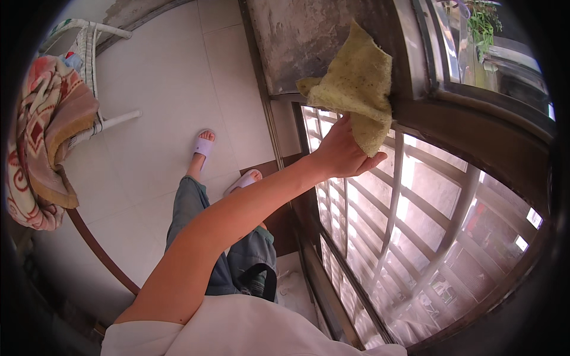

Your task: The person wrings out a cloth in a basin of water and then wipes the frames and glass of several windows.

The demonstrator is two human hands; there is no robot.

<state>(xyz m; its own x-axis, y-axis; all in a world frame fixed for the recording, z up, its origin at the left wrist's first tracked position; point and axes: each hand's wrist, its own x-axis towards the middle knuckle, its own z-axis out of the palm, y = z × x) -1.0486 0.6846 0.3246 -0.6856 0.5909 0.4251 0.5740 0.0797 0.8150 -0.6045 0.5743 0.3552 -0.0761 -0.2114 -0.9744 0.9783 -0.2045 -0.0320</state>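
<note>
My left hand reaches up and to the right across my body, gripping a worn yellow cleaning cloth. The cloth drapes over my fingers and hides most of them; the thumb sticks out below it. Behind the hand is a barred window in a dark frame, with light coming through the slats. The upper part of the cloth overlaps a stained wall panel; whether it touches the panel or the frame, I cannot tell. My right hand is out of view.
A white woven chair stands at the left, with a patterned blanket heaped over it. Pale floor tiles lie under my slippers. A metal track runs along the floor beside the wall. Green leaves show through the upper-right pane.
</note>
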